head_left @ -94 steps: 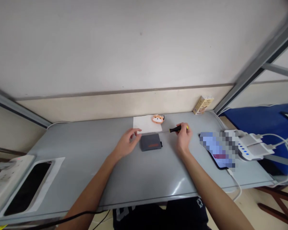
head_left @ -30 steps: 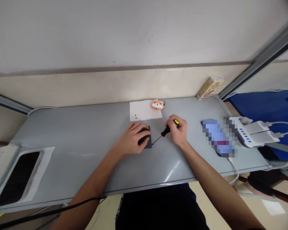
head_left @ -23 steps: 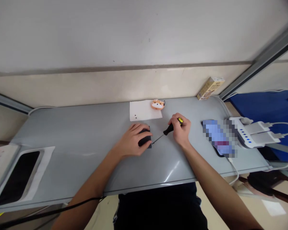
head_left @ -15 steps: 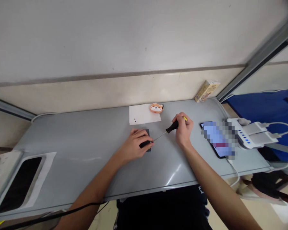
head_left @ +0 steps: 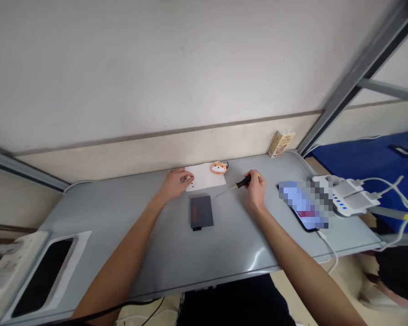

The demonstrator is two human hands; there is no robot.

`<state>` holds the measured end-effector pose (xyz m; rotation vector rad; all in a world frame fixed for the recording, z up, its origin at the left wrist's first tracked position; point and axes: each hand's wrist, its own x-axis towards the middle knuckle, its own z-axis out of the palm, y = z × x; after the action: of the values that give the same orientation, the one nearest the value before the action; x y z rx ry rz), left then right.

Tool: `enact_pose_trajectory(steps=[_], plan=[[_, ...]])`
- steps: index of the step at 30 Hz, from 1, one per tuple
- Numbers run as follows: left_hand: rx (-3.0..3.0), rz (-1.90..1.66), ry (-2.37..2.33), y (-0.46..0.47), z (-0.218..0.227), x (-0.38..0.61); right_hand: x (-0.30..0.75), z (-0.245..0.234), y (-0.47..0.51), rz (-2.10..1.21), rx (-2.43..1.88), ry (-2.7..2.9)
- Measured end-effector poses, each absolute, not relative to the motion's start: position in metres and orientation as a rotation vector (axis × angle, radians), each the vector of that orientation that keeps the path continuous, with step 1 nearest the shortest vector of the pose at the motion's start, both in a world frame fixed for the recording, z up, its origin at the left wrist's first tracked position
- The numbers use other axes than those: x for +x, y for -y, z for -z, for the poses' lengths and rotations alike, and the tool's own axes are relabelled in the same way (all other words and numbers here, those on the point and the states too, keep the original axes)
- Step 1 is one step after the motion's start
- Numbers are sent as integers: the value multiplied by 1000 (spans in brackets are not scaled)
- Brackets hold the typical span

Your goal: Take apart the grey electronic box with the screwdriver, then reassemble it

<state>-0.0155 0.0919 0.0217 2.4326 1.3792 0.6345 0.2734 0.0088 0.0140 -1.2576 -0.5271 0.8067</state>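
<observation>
A small dark grey box [head_left: 201,212] lies flat on the grey table [head_left: 129,226], with neither hand touching it. My left hand [head_left: 174,182] is beyond it at the left edge of a white paper [head_left: 207,177], its fingertips pinched together next to tiny dark specks on the paper [head_left: 192,184]. What the fingers hold is too small to make out. My right hand [head_left: 255,189] is closed on a screwdriver [head_left: 243,182] with a black handle and yellow cap. The thin shaft points left toward the box and ends short of it.
An orange animal-face trinket [head_left: 219,167] sits at the paper's far corner. A small carton [head_left: 280,143] leans by the wall. On the right are a phone [head_left: 304,206], a white charging hub [head_left: 343,201] and cables. At the left are a power strip [head_left: 2,267] and a black phone [head_left: 42,276].
My left hand has let go of the dark box and moved up to the white paper. The screwdriver tip has drawn back from the box, which now lies uncovered.
</observation>
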Motion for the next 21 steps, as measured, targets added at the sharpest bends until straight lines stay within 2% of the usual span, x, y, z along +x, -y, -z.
enact_pose_trajectory(steps=[9,14,17,21], plan=[[2441,-558,-1316,-98,-25,-21,273,-19,-8,-844,-1281,464],[2140,-675,-1207,-40,-42,-31,279,-23,-6,-792,-1271,450],[2055,-466,-1041,6,-42,-36,283,-26,-3,-688,-1221,517],[2109,-424,-1163,34,-32,-32,281,-33,7,-553,-1119,693]])
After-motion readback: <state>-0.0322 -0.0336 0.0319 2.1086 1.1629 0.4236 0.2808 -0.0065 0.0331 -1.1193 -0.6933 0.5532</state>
